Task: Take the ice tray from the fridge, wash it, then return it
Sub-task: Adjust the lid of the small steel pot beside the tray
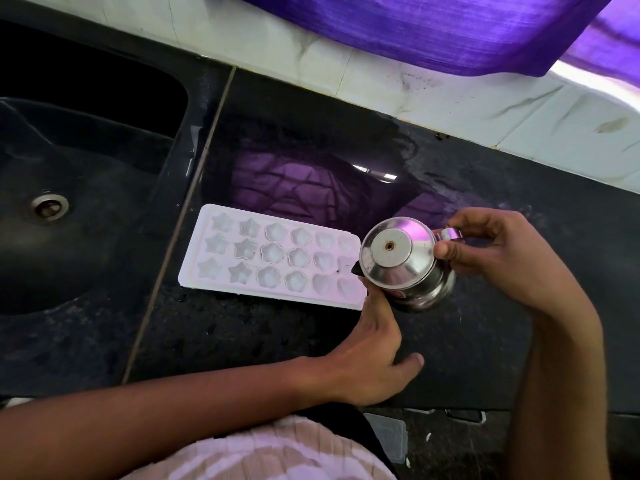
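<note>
A white ice tray [242, 258] with star, flower and heart cups lies flat on the black counter [277, 334], just right of the sink. My right hand [498, 258] grips a small steel jug [405, 265] by its handle, tilted with its spout over the tray's right end. My left hand [374, 344] rests on the counter at the tray's near right corner, fingertips touching the tray's edge and the jug's underside.
A dark sink [69, 202] with a round metal drain [48, 206] lies to the left. A white tiled wall [415, 95] runs behind the counter, with purple cloth [433, 26] hanging above. The counter looks wet behind the tray.
</note>
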A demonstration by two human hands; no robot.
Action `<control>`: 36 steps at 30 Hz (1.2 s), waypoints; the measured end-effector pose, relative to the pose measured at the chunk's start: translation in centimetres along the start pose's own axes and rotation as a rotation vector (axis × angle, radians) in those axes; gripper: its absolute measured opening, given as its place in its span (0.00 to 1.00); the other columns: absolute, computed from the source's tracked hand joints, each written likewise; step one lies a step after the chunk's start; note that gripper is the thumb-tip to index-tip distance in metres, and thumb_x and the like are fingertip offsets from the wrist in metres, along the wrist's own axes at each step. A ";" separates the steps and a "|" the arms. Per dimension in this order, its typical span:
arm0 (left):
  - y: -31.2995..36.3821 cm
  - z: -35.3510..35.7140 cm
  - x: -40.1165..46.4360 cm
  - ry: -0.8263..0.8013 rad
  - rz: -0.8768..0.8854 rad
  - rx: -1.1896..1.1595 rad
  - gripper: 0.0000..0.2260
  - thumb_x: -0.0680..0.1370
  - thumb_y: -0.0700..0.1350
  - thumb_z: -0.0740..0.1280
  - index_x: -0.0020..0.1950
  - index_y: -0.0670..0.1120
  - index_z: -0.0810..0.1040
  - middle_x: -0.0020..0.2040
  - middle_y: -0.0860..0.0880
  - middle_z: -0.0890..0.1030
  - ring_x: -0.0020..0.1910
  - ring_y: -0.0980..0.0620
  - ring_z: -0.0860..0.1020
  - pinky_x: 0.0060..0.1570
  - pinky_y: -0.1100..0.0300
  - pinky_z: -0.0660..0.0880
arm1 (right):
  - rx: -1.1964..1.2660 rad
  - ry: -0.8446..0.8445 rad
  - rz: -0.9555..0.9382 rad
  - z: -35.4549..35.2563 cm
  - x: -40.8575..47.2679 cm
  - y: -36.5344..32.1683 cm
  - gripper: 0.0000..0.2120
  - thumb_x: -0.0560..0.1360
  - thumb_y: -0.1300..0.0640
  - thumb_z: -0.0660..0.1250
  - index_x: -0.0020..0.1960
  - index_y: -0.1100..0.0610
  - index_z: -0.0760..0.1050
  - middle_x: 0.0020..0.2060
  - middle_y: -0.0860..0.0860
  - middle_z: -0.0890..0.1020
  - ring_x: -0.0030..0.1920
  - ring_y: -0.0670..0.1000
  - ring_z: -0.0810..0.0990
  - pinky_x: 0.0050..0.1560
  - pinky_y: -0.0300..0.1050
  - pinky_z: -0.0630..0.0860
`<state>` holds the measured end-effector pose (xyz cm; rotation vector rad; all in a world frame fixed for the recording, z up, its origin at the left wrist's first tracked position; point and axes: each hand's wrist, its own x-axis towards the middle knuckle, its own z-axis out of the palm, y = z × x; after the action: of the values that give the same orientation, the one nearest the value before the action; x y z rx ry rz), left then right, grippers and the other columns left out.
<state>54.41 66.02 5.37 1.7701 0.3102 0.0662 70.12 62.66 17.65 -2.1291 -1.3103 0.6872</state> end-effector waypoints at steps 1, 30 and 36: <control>0.0 0.0 0.0 0.002 0.003 0.003 0.48 0.77 0.48 0.64 0.70 0.39 0.22 0.75 0.46 0.27 0.75 0.53 0.31 0.76 0.52 0.43 | 0.008 0.001 -0.004 0.0 0.0 0.1 0.26 0.57 0.31 0.71 0.41 0.52 0.79 0.39 0.50 0.84 0.41 0.52 0.84 0.47 0.56 0.81; -0.5 -1.9 2.3 0.452 0.041 -0.242 0.45 0.76 0.53 0.61 0.75 0.45 0.29 0.79 0.52 0.45 0.77 0.60 0.45 0.77 0.53 0.48 | 0.064 0.178 0.049 1.9 3.3 -1.9 0.17 0.60 0.43 0.70 0.40 0.55 0.78 0.33 0.50 0.83 0.37 0.53 0.83 0.41 0.52 0.82; -0.7 -2.4 2.6 0.514 0.063 -0.274 0.38 0.78 0.48 0.59 0.77 0.43 0.37 0.75 0.59 0.54 0.74 0.66 0.53 0.73 0.66 0.51 | -0.042 0.192 0.067 2.4 4.2 -3.0 0.25 0.55 0.34 0.66 0.40 0.53 0.78 0.34 0.49 0.82 0.37 0.48 0.83 0.44 0.58 0.80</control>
<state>56.31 69.10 4.95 1.4697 0.5851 0.5883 68.28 68.03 17.42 -2.2198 -1.1654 0.4716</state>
